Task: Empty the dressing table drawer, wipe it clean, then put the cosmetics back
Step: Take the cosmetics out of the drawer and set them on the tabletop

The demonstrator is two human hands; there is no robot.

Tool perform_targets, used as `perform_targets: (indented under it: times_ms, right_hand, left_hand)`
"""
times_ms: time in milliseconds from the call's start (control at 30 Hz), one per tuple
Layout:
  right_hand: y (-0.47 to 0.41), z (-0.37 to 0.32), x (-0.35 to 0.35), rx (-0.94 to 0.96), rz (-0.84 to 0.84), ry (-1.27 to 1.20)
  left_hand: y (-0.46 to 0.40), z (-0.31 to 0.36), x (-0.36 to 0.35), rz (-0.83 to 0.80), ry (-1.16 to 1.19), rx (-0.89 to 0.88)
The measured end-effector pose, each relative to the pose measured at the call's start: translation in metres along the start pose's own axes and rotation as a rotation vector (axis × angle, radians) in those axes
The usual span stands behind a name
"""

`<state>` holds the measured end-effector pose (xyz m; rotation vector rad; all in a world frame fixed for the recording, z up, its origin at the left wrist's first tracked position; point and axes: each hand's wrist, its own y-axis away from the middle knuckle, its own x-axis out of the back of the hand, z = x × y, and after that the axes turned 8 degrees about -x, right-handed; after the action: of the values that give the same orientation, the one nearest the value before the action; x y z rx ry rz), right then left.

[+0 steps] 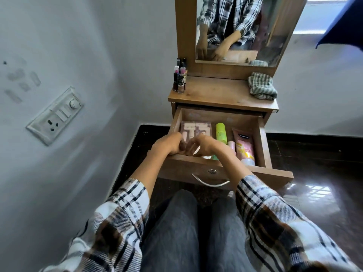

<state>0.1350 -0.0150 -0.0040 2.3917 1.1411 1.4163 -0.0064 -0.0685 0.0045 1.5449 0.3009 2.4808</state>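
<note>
A wooden dressing table (222, 93) is set against a pale wall, with a mirror (241, 30) above it in which plaid sleeves and hands are reflected. Its drawer (264, 146) is pulled fully out over a dark glossy floor (318, 173), a metal handle (211, 182) being fixed to its front. A striped cloth (262, 86) is bunched at the right rear of the table top, and a cluster of nail polish bottles (179, 78) is stood at the left rear. Inside the drawer, a pink tube (244, 147) is laid along the right side, a green bottle (221, 131) just left of it, and a brown palette (195, 129) at the left rear. The left hand (169, 144) and right hand (204, 145) are held close together over the drawer's front left part, fingers curled downward; whether anything is held in either grip cannot be told.
</note>
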Motion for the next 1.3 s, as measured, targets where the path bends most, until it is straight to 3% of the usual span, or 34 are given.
perform_targets:
  times_ms: [267,600,1000,1300]
  right_hand:
    - [0.005,0.002,-0.002,-0.080,-0.039,0.133]
    - [0.005,-0.003,-0.002,-0.089,-0.089,0.274]
    - [0.005,-0.002,-0.004,-0.091,-0.070,0.007]
    - [-0.001,-0.016,-0.007,-0.244,-0.074,0.265]
  left_hand:
    - [0.003,0.011,0.003,-0.068,-0.122,-0.030]
    - [0.000,0.005,0.001,-0.061,-0.083,-0.080]
    - [-0.002,-0.011,0.003,0.052,0.008,-0.103]
    - [-0.007,-0.018,0.001,0.101,0.041,-0.109]
